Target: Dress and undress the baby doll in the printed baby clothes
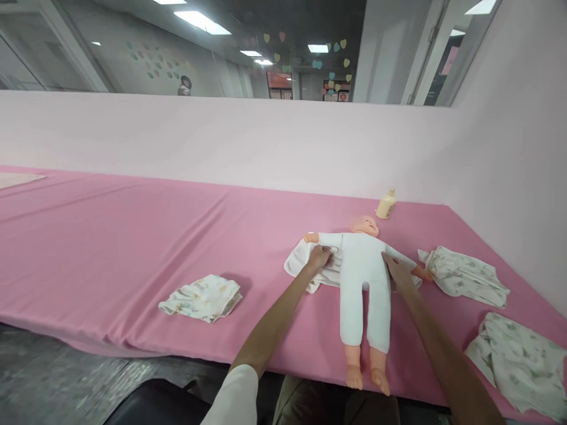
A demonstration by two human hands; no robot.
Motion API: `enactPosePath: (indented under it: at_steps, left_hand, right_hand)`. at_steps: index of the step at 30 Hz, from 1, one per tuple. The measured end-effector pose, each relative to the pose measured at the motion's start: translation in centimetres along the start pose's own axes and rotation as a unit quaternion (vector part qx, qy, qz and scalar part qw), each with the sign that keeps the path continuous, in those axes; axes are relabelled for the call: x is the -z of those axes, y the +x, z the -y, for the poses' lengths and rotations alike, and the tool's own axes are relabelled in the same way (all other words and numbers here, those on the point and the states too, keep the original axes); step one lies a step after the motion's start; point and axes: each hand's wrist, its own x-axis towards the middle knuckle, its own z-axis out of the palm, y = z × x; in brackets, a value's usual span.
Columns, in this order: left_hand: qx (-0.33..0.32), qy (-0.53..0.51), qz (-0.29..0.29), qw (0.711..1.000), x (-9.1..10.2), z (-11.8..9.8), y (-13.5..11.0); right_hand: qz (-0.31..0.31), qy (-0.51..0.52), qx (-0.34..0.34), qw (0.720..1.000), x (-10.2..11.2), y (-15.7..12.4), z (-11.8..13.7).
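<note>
A baby doll [365, 254] with a white cloth body lies on its back on the pink sheet, head away from me and bare feet near the front edge. Beneath it is spread a white garment [296, 260], showing past both its sides. My left hand [319, 258] is closed on the white cloth beside the doll, under its outstretched arm. At the doll's other side, my right hand [397, 273] touches the body below the armpit. Its fingers look closed, but what they grip is hidden.
Folded printed baby clothes [204, 298] lie to the left. On the right are another printed garment [465, 276] and a larger one [522, 363]. A pale yellow bottle [386, 205] stands behind the doll's head. A black chair [157, 404] is below the table edge.
</note>
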Motion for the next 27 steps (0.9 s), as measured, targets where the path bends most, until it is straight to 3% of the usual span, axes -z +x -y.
enactPosePath:
  at_steps: [4, 6, 9, 12, 15, 22, 27]
  left_hand:
    - [-0.038, 0.123, -0.118, 0.985, 4.0, -0.2, 1.2]
    - [-0.051, 0.162, -0.159, 0.973, 5.1, -0.2, 1.9]
    - [-0.044, 0.194, -0.173, 0.965, 5.6, -0.1, 2.8]
    - [-0.02, 0.191, -0.152, 0.97, 5.4, -0.1, 3.6]
    - [-0.014, 0.154, -0.106, 0.982, 6.1, -0.8, 4.1]
    - [-0.018, 0.01, 0.007, 1.0, 10.2, -4.8, 3.1]
    - [-0.035, -0.039, 0.027, 0.998, 9.7, -7.5, 1.5]
  right_hand:
    - [-0.051, -0.096, 0.087, 0.99, -1.3, 0.7, 2.3]
    - [-0.016, -0.109, 0.144, 0.983, -3.2, 1.0, 4.0]
    - [0.088, -0.192, 0.29, 0.934, -6.9, 0.7, 6.7]
    - [0.192, -0.264, 0.39, 0.861, -10.5, 0.1, 8.4]
    - [0.228, -0.315, 0.44, 0.809, -12.6, -0.2, 8.8]
    - [0.174, -0.419, 0.427, 0.782, -13.7, 0.0, 7.9]
    - [0.213, -0.374, 0.421, 0.798, -13.2, -0.2, 8.0]
